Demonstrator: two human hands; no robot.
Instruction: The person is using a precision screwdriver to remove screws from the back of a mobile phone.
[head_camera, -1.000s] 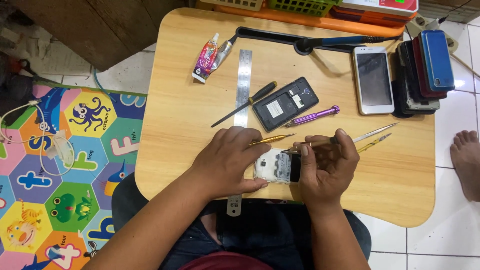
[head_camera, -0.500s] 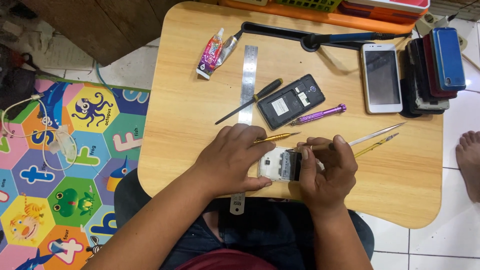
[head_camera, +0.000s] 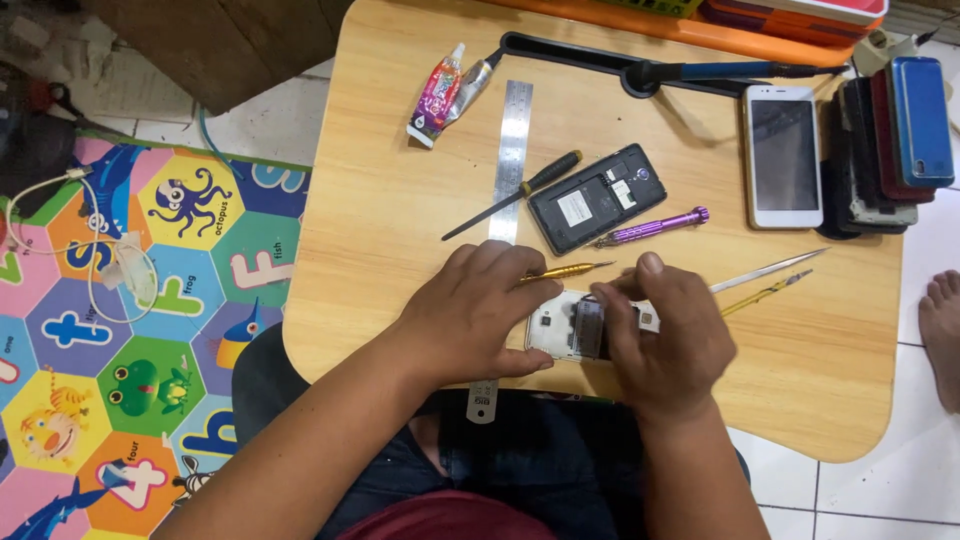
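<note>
We see a small white phone with its back cover off (head_camera: 562, 328) lying on the light wooden tabletop (head_camera: 400, 210), near the edge closest to the person. The left hand (head_camera: 475, 315) lies flat over the left end of the phone and its grip presses the phone down, with the thumb along the bottom edge. The right hand (head_camera: 665, 345) sits over the right end of the phone, and its fingers curl in a tight grip on the phone's open back; we cannot tell if it pinches a small part. A thin gold metal screwdriver (head_camera: 565, 271) pokes out from under the left hand's fingers and lies just above the phone. A long shiny steel ruler (head_camera: 511, 160) runs up the tabletop and goes under the left hand. Across the ruler lies a black-handled screwdriver (head_camera: 520, 192). Next to it is a black phone with its back open (head_camera: 596, 198), and a purple metal screwdriver (head_camera: 652, 228) touches its lower corner. To the right of the hands lie a pair of thin silver tweezers (head_camera: 768, 271) and a thin yellow tool (head_camera: 762, 294). Farther up we see a pink and white glue tube (head_camera: 438, 95), a white phone with a dark screen (head_camera: 783, 155), and a stack of phones in dark, red and blue cases (head_camera: 895, 135). A colourful foam play mat with animals (head_camera: 120, 300) covers the floor on the left.
</note>
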